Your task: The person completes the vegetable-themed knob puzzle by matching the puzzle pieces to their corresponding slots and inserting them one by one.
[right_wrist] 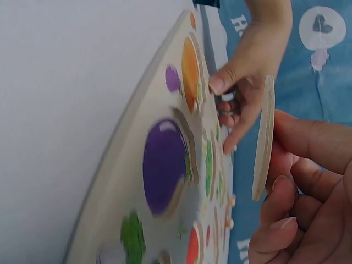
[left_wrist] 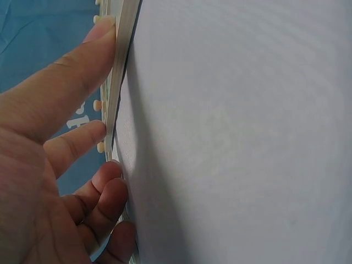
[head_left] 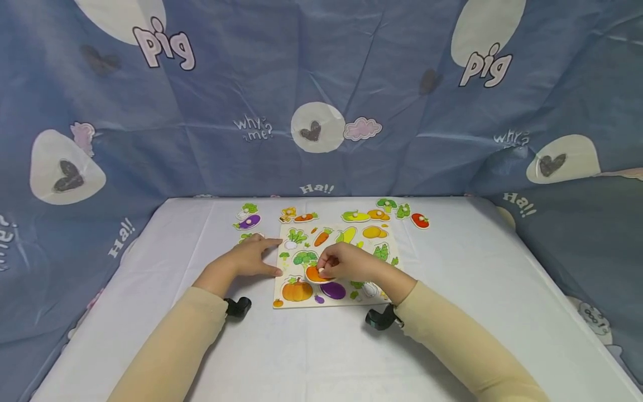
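A wooden vegetable puzzle board [head_left: 301, 304] lies flat on the white table, printed with a pumpkin, an eggplant, a carrot and other vegetables. My right hand [head_left: 346, 261] pinches an orange puzzle piece [head_left: 312, 274] by its small knob, over the lower left middle of the board. In the right wrist view, that piece [right_wrist: 264, 140] is seen edge-on and held apart from the board. My left hand [head_left: 246, 257] rests at the board's left edge, thumb and index finger extended to touch it. Its other fingers are loosely bent in the left wrist view.
Loose knobbed pieces lie behind the board: an eggplant [head_left: 248, 222], a carrot [head_left: 305, 217], a corn [head_left: 355, 216], a broccoli [head_left: 387, 205] and a tomato [head_left: 420, 221]. Another green piece is partly hidden by the left hand. A blue patterned cloth [head_left: 321, 167] hangs behind the table.
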The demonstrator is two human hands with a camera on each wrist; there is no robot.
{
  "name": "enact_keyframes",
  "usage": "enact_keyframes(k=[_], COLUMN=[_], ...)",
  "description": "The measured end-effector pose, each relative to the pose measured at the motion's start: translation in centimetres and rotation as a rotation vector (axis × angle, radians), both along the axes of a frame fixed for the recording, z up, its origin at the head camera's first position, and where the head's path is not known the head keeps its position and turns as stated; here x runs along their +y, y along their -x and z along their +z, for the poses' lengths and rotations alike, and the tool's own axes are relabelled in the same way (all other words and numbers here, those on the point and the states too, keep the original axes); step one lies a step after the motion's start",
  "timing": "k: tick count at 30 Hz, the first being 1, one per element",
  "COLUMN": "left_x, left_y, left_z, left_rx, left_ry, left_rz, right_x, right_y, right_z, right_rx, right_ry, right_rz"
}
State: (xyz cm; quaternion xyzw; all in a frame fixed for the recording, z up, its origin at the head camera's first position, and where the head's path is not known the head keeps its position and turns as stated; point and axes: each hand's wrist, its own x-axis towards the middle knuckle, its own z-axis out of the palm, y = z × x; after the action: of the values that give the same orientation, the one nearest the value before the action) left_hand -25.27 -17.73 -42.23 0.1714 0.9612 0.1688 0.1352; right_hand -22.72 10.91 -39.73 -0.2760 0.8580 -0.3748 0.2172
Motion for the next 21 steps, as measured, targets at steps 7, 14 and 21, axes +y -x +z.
enact_keyframes(k=[7,14,21], left_x=[-0.1,-0.3,-0.2], left_y=[0.0,0.0,0.0], left_z=[0.1,0.3,0.1], left_rx=[-0.015,-0.013,-0.011], left_ry=[0.001,-0.007,0.0], left_rz=[0.002,-0.005,-0.007], right_x=[-1.8,-3.0,-4.3], right_y=[-0.2,-0.1,-0.5], right_z=[-0.6,-1.5,-1.8], right_rx=[0.001,-0.018,-0.036], right_ry=[-0.012,-0.013,-0.051], right_rz=[0.016,0.021,0.007])
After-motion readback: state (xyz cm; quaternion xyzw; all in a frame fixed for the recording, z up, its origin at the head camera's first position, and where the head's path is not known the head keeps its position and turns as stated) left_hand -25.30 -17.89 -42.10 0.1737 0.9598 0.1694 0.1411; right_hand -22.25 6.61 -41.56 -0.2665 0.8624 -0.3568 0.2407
